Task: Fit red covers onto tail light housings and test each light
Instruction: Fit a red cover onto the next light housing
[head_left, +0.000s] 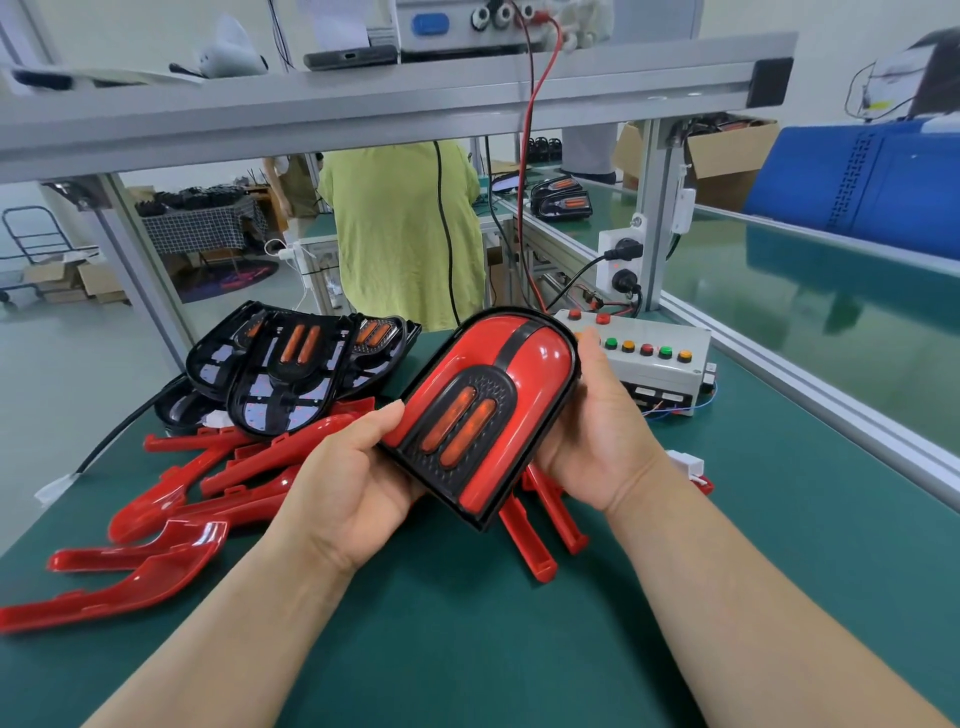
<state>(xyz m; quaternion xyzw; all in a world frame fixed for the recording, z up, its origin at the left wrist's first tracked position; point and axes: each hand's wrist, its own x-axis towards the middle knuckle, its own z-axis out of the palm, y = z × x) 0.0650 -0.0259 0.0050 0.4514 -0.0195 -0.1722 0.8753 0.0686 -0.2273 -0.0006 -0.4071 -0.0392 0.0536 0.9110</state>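
Observation:
I hold a tail light above the green table, tilted, its black housing fitted with a red cover and two orange lenses showing. My left hand grips its lower left edge, thumb on top. My right hand grips its right side from beneath. Several bare black housings lie piled at the back left. Loose red covers are scattered in front of that pile, and more red covers lie under the held light. A grey test box with coloured buttons stands behind my right hand.
A white connector lies right of my right wrist. Red and black cables drop from the shelf device to the box. An aluminium frame and a power socket stand behind. A person in a green shirt stands beyond the table.

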